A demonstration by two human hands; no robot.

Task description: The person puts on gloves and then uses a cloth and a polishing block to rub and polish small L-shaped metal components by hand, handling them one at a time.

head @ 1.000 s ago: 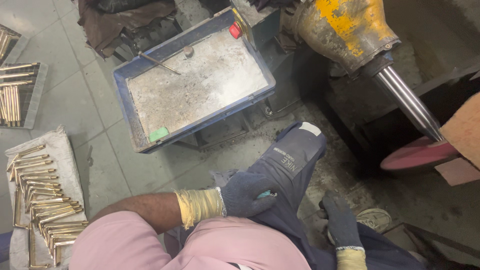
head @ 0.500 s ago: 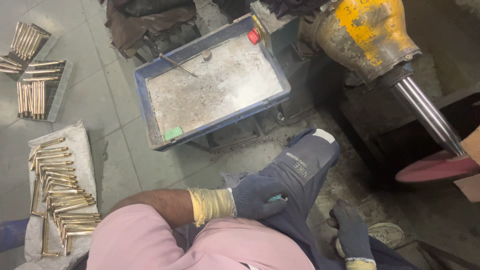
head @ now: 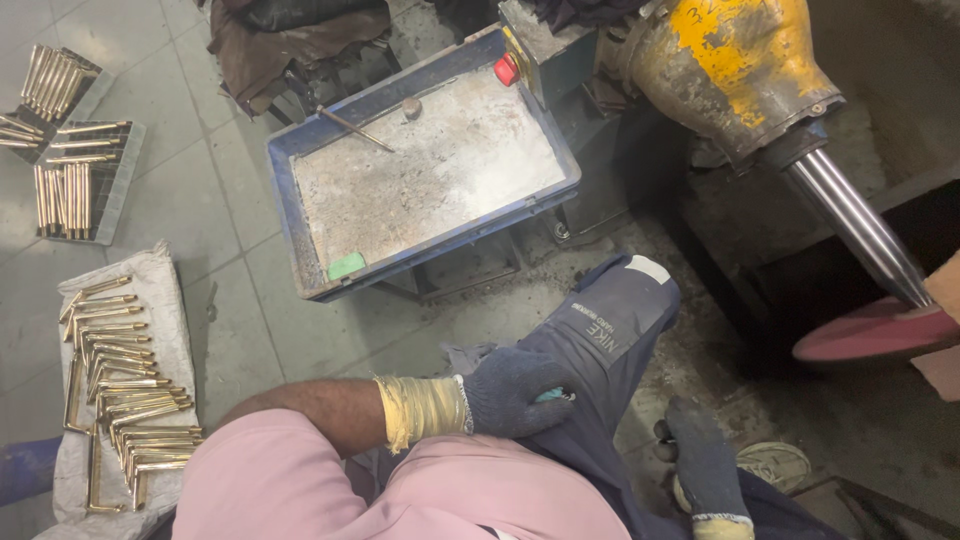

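Note:
My left hand, in a dark knit glove with tan tape wound round the wrist, rests on my knee in dark blue trousers. Its fingers are curled over a small teal thing that barely shows. My right hand, also in a dark glove, hangs low beside the leg near a worn shoe. Its fingers are bent, and a small dark knob shows at its edge; whether it grips it is unclear.
A blue tray with a grey dusty floor, a thin rod and a green scrap stands ahead. Right of it are a yellow-stained motor housing, a steel spindle and a red wheel. Brass angled pieces lie on cloth at left, more in trays.
The view has drifted, so the tray and brass pieces sit further right and lower in frame. Both hands keep their places on and beside the leg.

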